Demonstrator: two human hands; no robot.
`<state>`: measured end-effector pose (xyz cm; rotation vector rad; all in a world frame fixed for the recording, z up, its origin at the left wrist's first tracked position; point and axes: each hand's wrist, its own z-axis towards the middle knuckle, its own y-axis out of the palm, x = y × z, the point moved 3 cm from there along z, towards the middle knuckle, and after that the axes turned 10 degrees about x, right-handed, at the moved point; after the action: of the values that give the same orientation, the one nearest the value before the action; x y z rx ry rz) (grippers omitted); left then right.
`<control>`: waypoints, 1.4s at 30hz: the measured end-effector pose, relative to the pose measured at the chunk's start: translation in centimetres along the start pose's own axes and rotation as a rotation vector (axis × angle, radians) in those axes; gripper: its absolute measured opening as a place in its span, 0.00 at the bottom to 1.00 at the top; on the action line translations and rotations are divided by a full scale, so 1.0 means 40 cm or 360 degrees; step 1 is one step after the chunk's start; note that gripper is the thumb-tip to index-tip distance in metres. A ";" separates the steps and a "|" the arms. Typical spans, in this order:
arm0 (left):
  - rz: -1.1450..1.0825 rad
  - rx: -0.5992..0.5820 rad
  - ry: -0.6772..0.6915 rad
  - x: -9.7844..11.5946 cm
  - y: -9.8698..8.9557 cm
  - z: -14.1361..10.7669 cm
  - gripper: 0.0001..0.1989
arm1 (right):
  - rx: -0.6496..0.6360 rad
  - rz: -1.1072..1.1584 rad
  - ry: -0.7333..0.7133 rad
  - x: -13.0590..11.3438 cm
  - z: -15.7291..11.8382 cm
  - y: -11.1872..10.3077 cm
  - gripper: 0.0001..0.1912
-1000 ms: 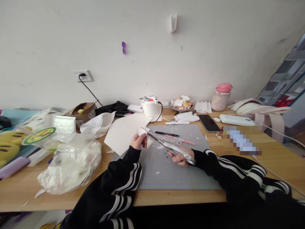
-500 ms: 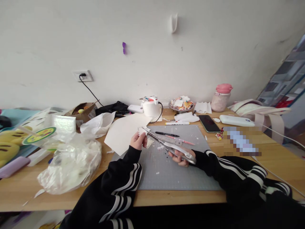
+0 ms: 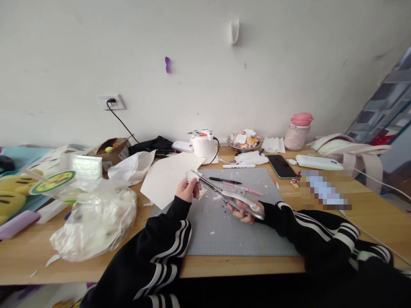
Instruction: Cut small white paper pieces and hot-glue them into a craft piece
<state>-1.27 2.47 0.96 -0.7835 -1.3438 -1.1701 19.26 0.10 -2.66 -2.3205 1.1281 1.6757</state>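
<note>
Between the fingers of my left hand (image 3: 187,190) is a small piece of white paper (image 3: 191,175) with a scalloped edge. My right hand (image 3: 241,211) is wrapped round the pale handles of a pair of scissors (image 3: 236,199). The blades point up and left, and their tips are at the paper. Under both hands lies a grey cutting mat (image 3: 224,239) strewn with tiny scraps. A black pen (image 3: 224,180), a clear ruler (image 3: 229,188) and a pink pen (image 3: 252,190) lie just beyond the scissors.
A large white sheet (image 3: 163,179) overlaps the mat's far left. Crumpled clear plastic bags (image 3: 96,226) lie to the left. Along the back stand a white pot-like container (image 3: 203,147), a bowl of scraps (image 3: 244,141) and a pink bottle (image 3: 298,132). A phone (image 3: 281,166) lies at right.
The scissors' blades have shifted slightly against the paper, which has tilted a little in my left hand. Otherwise the scene looks the same.
</note>
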 end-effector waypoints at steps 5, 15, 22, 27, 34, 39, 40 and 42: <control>0.0044 -0.0001 0.0011 0.002 0.000 0.001 0.17 | 0.0019 -0.0014 0.0036 -0.003 0.002 0.001 0.34; 0.0099 -0.0006 0.0037 0.008 0.001 -0.002 0.17 | 0.0208 -0.0059 -0.0026 -0.028 -0.015 0.033 0.26; 0.0061 0.0047 0.0002 0.009 0.001 -0.002 0.16 | 0.0264 -0.0081 -0.0002 -0.031 -0.019 0.036 0.24; 0.0050 0.0066 -0.0005 0.012 0.001 -0.001 0.15 | 0.0278 -0.0098 -0.0018 -0.027 -0.010 0.034 0.27; 0.0035 0.0055 -0.0016 0.006 -0.001 0.002 0.14 | 0.0270 -0.0092 -0.0006 -0.027 -0.010 0.033 0.25; 0.0007 0.0044 -0.0026 0.004 -0.002 0.003 0.14 | 0.0272 -0.0103 -0.0009 -0.030 -0.011 0.035 0.26; 0.0002 0.0041 -0.0028 0.005 -0.002 0.003 0.14 | 0.0274 -0.0101 -0.0010 -0.030 -0.011 0.035 0.26; -0.0017 0.0045 -0.0032 0.006 -0.001 0.002 0.14 | 0.0276 -0.0106 -0.0004 -0.030 -0.011 0.036 0.26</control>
<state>-1.38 2.48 1.18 -0.7706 -1.3800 -1.1515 18.59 -0.51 -0.96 -2.2233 1.1334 1.4942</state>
